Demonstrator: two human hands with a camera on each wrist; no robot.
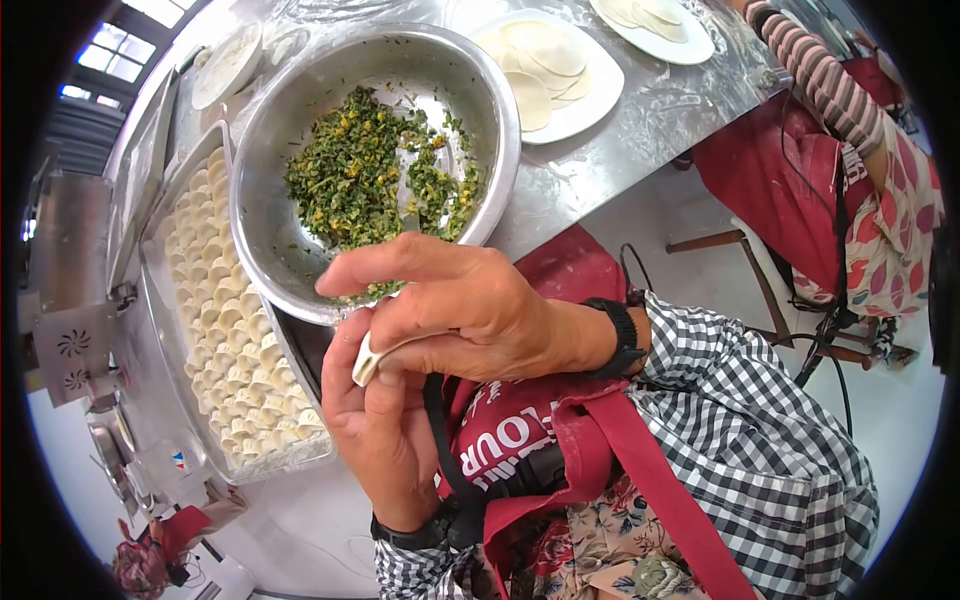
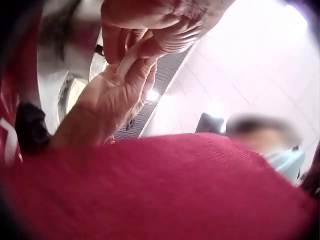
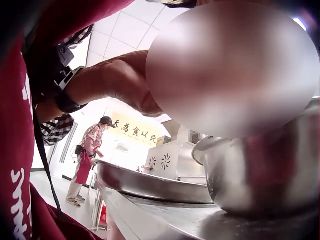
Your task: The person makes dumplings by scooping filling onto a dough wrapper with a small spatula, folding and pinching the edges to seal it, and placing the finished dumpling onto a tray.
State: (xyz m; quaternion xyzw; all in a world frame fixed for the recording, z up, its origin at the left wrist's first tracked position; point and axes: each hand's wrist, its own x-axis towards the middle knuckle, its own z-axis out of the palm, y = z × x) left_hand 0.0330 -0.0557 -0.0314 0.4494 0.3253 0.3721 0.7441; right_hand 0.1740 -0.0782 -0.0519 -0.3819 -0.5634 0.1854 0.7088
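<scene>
In the head view, a pale folded dough piece (image 1: 368, 362) is pinched between the thumbs and fingers of both hands, near the bowl's lower rim. My left hand (image 1: 378, 425) holds it from below, fingers bent. My right hand (image 1: 465, 312) is above, with its index finger extended over the rim and the other fingers curled and partly hidden. In the left wrist view, both hands meet at the dough (image 2: 129, 61). A blurred patch hides much of the hand area in the right wrist view, where my left hand (image 3: 117, 82) shows partly.
A metal bowl (image 1: 508, 165) holds chopped green and yellow filling. Left of it, a tray (image 1: 232, 140) bears many shaped dumplings. Round wrappers (image 1: 545, 65) lie on a white plate (image 1: 605, 95); another plate (image 1: 690, 45) is farther back. Another person (image 3: 90, 145) stands in the background.
</scene>
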